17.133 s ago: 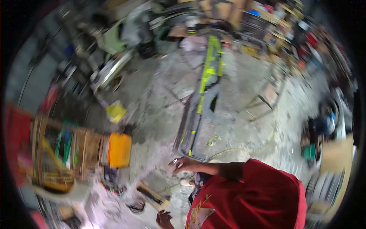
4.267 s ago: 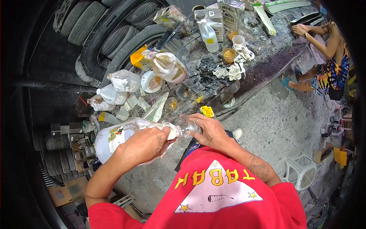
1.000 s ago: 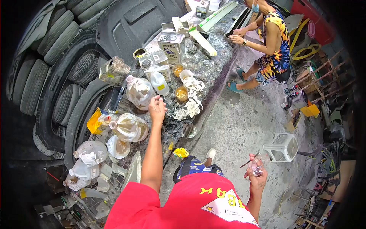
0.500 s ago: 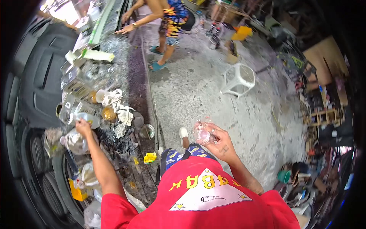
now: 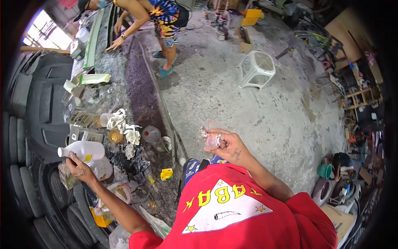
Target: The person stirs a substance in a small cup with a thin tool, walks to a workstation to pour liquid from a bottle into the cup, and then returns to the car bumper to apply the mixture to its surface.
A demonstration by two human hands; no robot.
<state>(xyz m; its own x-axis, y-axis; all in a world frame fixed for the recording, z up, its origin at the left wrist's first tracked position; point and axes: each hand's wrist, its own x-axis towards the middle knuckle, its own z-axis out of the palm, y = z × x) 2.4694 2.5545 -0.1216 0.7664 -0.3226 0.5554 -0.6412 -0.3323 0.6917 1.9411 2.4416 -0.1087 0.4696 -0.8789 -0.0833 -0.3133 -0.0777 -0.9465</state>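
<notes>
My left hand (image 5: 80,169) is closed on a white plastic bottle (image 5: 89,150), gripping it near the neck. The bottle lies on its side in view, its open-looking mouth to the left, over the cluttered bench. Out over the floor, my right hand (image 5: 230,148) is closed round a small clear plastic cup (image 5: 213,142) with a crinkled, shiny rim. What the cup contains is hard to make out. Below the bottle, close to my left hand, stands a rounded translucent jug (image 5: 101,168).
Metal cans (image 5: 83,118), an amber jar (image 5: 116,136), crumpled white rags (image 5: 118,120) and a clear tub (image 5: 151,134) crowd the bench. A co-worker (image 5: 163,33) bends over its far end. A white stool (image 5: 258,68) stands on the concrete floor.
My left hand has lifted the bottle from among the cans and moved left and nearer to me with it. My right hand, still holding the cup, has shifted slightly left.
</notes>
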